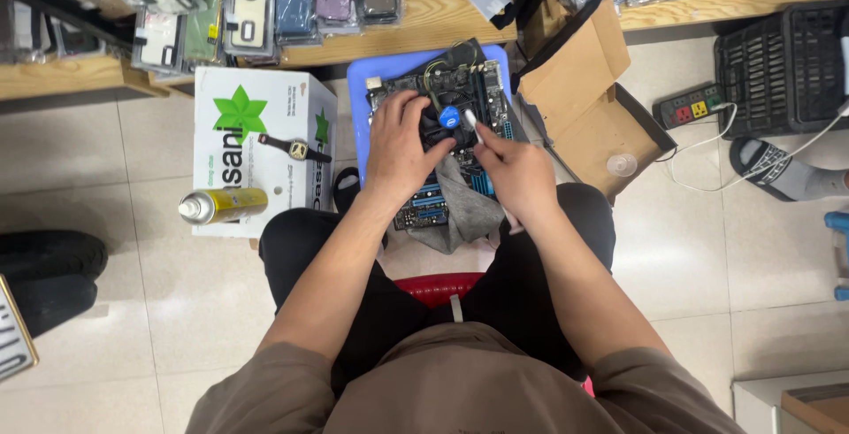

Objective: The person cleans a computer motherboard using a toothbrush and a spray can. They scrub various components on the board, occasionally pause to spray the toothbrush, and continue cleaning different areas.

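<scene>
Blue stool, bare circuit board: your hands at work on the floor.
Your left hand (402, 146) spreads, fingers curled, over the motherboard (447, 133); your right hand (513, 168) pinches a small silver tool (470, 119).

There was one view only, worn on the seated person's head and facing almost straight down, close over the lap. The pale tiled floor (106, 160) filled the frame's sides, and a light wooden shelf (442, 9) crossed the top.
</scene>
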